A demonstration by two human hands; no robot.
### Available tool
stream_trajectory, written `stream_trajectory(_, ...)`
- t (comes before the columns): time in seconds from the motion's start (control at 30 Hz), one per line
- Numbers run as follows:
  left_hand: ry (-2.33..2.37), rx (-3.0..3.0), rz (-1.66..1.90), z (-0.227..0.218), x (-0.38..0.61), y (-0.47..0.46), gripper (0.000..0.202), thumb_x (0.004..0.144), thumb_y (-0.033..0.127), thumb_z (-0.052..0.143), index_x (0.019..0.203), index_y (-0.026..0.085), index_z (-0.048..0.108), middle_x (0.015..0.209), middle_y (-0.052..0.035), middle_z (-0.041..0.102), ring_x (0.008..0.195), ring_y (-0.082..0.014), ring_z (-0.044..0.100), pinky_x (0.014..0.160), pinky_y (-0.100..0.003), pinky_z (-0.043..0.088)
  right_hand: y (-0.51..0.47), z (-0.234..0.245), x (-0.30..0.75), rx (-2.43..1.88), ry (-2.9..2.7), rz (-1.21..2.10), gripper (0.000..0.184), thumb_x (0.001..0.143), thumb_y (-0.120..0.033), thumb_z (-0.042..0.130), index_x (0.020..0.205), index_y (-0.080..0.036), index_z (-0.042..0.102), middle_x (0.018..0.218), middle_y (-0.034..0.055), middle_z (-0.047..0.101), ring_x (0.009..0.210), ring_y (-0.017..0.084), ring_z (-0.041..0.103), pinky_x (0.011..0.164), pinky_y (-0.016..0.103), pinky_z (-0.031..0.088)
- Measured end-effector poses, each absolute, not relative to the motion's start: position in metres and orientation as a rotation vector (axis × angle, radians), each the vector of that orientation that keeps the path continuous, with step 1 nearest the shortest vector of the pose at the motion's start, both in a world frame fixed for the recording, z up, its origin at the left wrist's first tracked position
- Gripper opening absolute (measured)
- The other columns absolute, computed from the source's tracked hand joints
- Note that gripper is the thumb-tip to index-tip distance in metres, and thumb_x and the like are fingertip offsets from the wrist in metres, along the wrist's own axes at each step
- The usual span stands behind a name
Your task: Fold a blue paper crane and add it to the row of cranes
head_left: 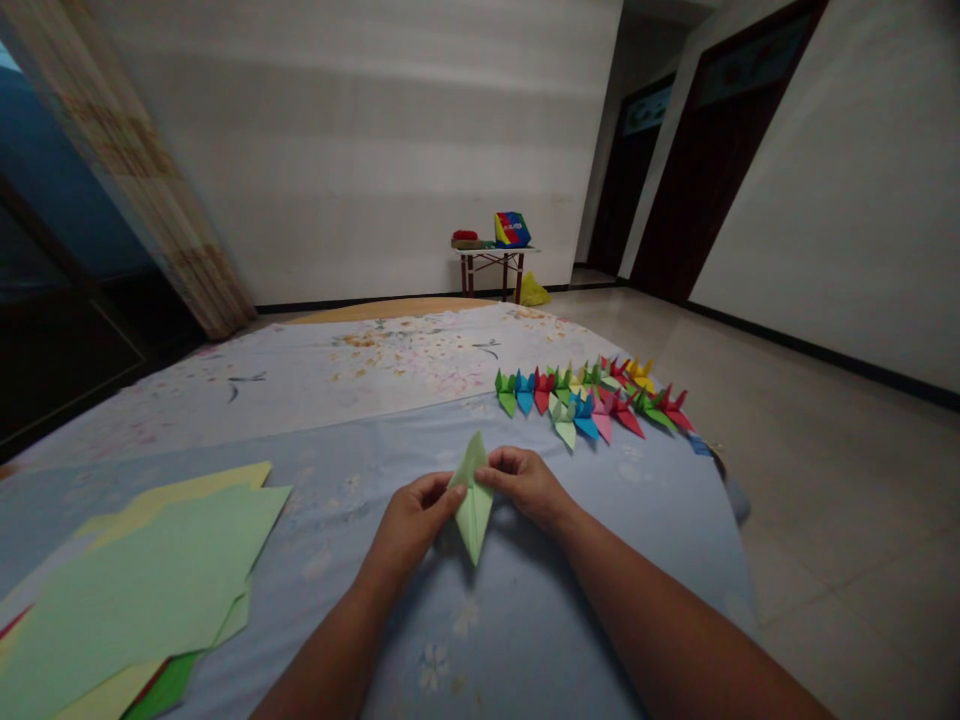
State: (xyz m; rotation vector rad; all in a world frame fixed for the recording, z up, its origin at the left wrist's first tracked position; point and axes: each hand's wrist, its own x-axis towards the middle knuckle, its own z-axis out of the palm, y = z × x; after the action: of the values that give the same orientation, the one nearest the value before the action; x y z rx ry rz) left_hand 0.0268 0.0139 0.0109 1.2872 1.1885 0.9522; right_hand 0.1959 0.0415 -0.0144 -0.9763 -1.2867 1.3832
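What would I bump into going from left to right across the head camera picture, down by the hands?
Green and yellow paper sheets → left hand → pale green folded paper → right hand → tiled floor

The one head-worn camera looks forward and down from above the person's forearms, with a wide angle. It sits close to the left hand (415,525), the right hand (523,487) and the folded green paper (472,497) between them, which appear low of centre. Beyond the hands, it faces across a blue floral bedcover (525,640) towards a small table (491,254) and a far wall (360,150).
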Motion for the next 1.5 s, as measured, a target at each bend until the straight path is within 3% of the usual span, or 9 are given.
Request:
stream_trajectory(0.2,1.269,1.36,0.895,0.005,0.026,0.014,0.035,0.064,0.039,0.066,0.086,0.012,0.067,0.067,-0.0035,0.067,0.059,-0.0159,0.058,0.055,-0.024,0.041,0.04,-0.015,0.193,-1.081,-1.4,1.303,0.026,0.063,-0.036,0.068,0.066,-0.014,0.057,0.059,-0.0038,0.053,0.051,0.007,0.042,0.049,0.02,0.031)
stream_trajectory(0.43,1.304,1.347,0.858,0.002,0.025,0.016,0.033,0.061,0.041,0.067,0.076,0.011,0.066,0.065,-0.0039,0.065,0.055,-0.014,0.055,0.05,-0.023,0.038,0.039,-0.016,0.193,-1.122,-1.436,1.272,0.022,0.064,-0.035,0.066,0.066,-0.014,0.057,0.058,-0.0043,0.052,0.05,0.006,0.04,0.048,0.02,0.029)
stream_trajectory(0.63,1.295,1.345,0.782,0.009,0.019,0.018,0.039,0.067,0.048,0.061,0.078,0.011,0.068,0.052,0.0022,0.054,0.043,-0.0081,0.041,0.043,-0.02,0.027,0.038,-0.013,0.194,-1.139,-1.477,1.226,0.021,0.066,-0.034,0.064,0.065,-0.015,0.056,0.057,-0.0045,0.051,0.052,0.007,0.041,0.049,0.019,0.03)
stream_trajectory(0.93,1.307,1.419,0.743,0.005,0.016,0.022,0.028,0.062,0.04,0.064,0.07,0.013,0.065,0.054,0.0009,0.056,0.045,-0.0089,0.041,0.045,-0.021,0.028,0.039,-0.017,0.193,-1.175,-1.538,1.194,0.017,0.067,-0.031,0.064,0.067,-0.014,0.059,0.058,-0.0042,0.053,0.053,0.007,0.042,0.05,0.019,0.032)
stream_trajectory(1.17,1.4,1.563,0.726,-0.001,0.016,0.02,0.033,0.064,0.041,0.06,0.083,0.013,0.063,0.054,0.0035,0.054,0.048,-0.0123,0.046,0.049,-0.022,0.029,0.037,-0.02,0.19,-1.281,-1.662,1.034,0.01,0.07,-0.025,0.063,0.067,-0.015,0.061,0.059,-0.0041,0.055,0.055,0.008,0.045,0.052,0.02,0.032)
stream_trajectory(1.27,1.489,1.655,0.708,0.001,0.017,0.015,0.031,0.067,0.036,0.06,0.09,0.016,0.06,0.056,0.0034,0.055,0.052,-0.0148,0.049,0.051,-0.023,0.029,0.034,-0.019,0.189,-1.32,-1.78,0.915,0.007,0.072,-0.023,0.064,0.075,-0.017,0.065,0.062,-0.0039,0.057,0.057,0.009,0.047,0.056,0.021,0.032)
stream_trajectory(1.5,1.914,2.115,0.322,0.004,0.025,0.003,0.032,0.082,0.041,0.048,0.105,0.019,0.047,0.076,-0.0045,0.065,0.068,-0.0206,0.061,0.056,-0.025,0.031,0.032,-0.018,0.184,-1.452,-2.027,0.573,0.017,0.073,-0.026,0.067,0.09,-0.024,0.067,0.073,-0.0016,0.066,0.077,0.015,0.054,0.076,0.029,0.026)
